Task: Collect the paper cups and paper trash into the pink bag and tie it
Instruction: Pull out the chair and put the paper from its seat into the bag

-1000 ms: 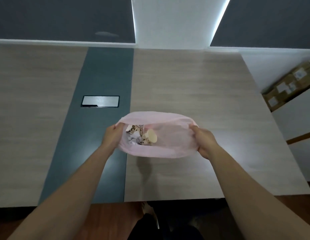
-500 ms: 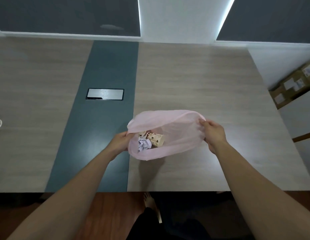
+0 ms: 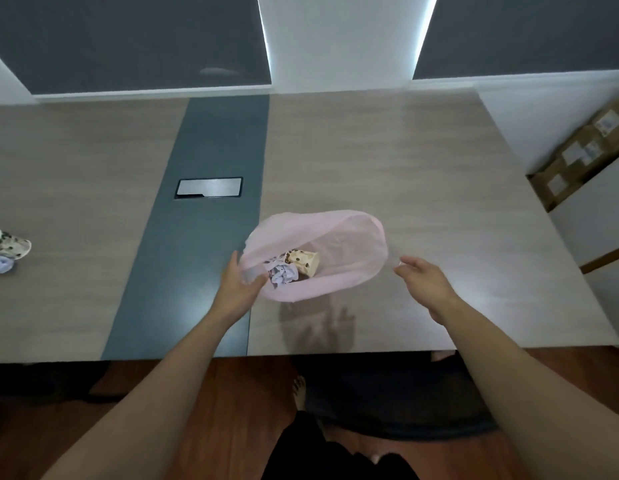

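Head view: pink bag point(image 3: 356, 237) stands mouth-up on the table point(image 3: 422, 174) near its front edge, just R of the dark centre strip point(image 3: 211, 140), w/ one paper cup point(image 3: 304, 263) and a paper wad point(image 3: 283, 274) inside. L hand point(image 3: 237, 284) is at the bag's L rim, fingers fairly straight against the film, thumb spread, no clamp visible. R hand point(image 3: 424, 280) is just R of the bag, not touching, fingers relaxed and apart. Key relation: a stray cup point(image 3: 12, 244) and stray paper point(image 3: 1, 265) sit at the table's far L edge, well apart from the bag. The cup seems tipped over, long axis approx L-R, partly cut off by the frame. L hand is much nearer, so prob. the one to fetch. Nothing btwn but bare top and the flush metal plate point(image 3: 209, 187). Cardboard boxes point(image 3: 585, 150) lie off the R edge.
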